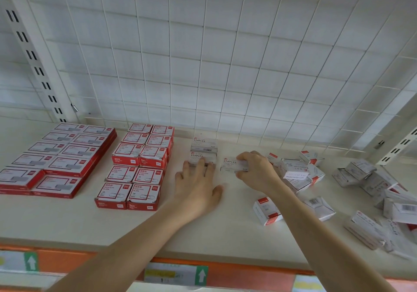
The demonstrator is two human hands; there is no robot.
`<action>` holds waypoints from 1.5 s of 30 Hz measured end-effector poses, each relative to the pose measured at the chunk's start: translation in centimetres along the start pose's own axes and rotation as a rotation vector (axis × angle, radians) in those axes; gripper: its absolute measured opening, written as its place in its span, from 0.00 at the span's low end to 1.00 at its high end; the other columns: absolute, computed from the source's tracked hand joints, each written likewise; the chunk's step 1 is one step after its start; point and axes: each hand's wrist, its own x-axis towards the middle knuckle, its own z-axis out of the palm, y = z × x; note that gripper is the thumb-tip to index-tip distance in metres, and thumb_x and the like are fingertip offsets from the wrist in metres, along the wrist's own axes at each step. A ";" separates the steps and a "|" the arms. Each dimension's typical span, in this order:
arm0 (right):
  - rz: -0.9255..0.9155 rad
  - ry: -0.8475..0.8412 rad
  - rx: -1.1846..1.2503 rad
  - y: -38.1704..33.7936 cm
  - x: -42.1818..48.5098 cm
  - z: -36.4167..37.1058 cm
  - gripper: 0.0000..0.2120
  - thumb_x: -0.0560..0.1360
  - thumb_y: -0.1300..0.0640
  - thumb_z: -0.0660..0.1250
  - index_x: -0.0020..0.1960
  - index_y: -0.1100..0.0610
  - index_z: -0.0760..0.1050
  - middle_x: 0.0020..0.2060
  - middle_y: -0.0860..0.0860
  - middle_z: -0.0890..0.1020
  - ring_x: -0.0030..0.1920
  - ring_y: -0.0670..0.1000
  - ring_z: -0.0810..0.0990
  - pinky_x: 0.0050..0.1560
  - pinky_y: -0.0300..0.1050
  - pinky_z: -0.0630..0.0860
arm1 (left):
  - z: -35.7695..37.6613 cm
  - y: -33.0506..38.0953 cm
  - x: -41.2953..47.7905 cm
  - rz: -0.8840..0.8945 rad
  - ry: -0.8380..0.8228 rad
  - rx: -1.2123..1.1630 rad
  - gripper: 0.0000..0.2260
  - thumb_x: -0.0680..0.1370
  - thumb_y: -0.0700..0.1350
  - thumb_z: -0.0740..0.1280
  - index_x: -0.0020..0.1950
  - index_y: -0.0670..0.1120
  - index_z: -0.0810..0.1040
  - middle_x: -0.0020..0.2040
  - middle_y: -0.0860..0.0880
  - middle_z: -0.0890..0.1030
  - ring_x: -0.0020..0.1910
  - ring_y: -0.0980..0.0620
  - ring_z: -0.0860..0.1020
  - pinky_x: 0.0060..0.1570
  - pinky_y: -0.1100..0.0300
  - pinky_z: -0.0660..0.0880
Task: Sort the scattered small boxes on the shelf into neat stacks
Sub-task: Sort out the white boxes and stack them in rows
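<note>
Shelf (67,219), right hand (257,172) gripping staples box (230,165), left hand (198,188) touching stack (204,144)

shop: price-labelled shelf (67,221), stocked boxes (135,174)

Flat red boxes (67,165), left block: 10 tops visible, 2 columns x 5 rows.
Red paper-clip boxes (144,195): 10 tops visible, 2 columns x 5 rows.
White STAPLES boxes (204,144), centre: 3.
Loose white boxes (267,210), right heap: over 10; overlapping, exact count indeterminate.
Hands: 2, left hand (198,190), right hand (255,172).
Green-arrow labels (200,274), shelf edge: 2.
</note>
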 end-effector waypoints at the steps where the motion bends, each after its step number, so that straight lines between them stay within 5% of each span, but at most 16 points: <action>1: 0.000 0.000 -0.002 0.0 0.0 0.0 0.21 0.74 0.59 0.65 0.66 0.57 0.68 0.59 0.54 0.72 0.58 0.53 0.72 0.49 0.38 0.66 | 0.0 0.0 0.0 0.000 -0.002 -0.001 0.28 0.78 0.58 0.53 0.74 0.48 0.53 0.74 0.48 0.52 0.71 0.36 0.52 0.66 0.44 0.59; 25: -0.034 0.047 0.009 0.0 0.1 0.1 0.22 0.74 0.59 0.65 0.67 0.57 0.67 0.60 0.54 0.71 0.58 0.54 0.73 0.49 0.38 0.66 | -0.3 0.1 0.1 -0.024 -0.045 -0.018 0.28 0.78 0.58 0.54 0.75 0.49 0.52 0.76 0.48 0.49 0.73 0.37 0.49 0.67 0.44 0.56; 32: -0.094 0.106 0.076 -2.5 1.2 0.8 0.21 0.74 0.60 0.64 0.66 0.58 0.67 0.61 0.55 0.66 0.57 0.57 0.72 0.54 0.48 0.73 | -1.1 -0.6 -0.7 -0.099 -0.017 0.012 0.31 0.77 0.58 0.56 0.74 0.41 0.54 0.74 0.44 0.54 0.73 0.39 0.51 0.67 0.47 0.60; 38: -0.155 0.068 -0.009 -5.1 2.8 2.8 0.23 0.73 0.56 0.66 0.67 0.55 0.67 0.62 0.54 0.67 0.63 0.56 0.64 0.62 0.51 0.68 | -1.6 -1.0 -0.9 -0.182 -0.050 -0.007 0.31 0.77 0.56 0.58 0.72 0.37 0.56 0.71 0.41 0.60 0.72 0.41 0.55 0.67 0.49 0.62; 45: -0.120 0.105 0.043 -4.6 2.8 3.1 0.21 0.71 0.57 0.67 0.63 0.56 0.70 0.59 0.54 0.69 0.58 0.56 0.72 0.50 0.47 0.73 | -1.8 -1.4 -1.1 -0.177 -0.008 -0.009 0.31 0.76 0.55 0.60 0.71 0.37 0.58 0.68 0.41 0.63 0.69 0.43 0.59 0.64 0.52 0.64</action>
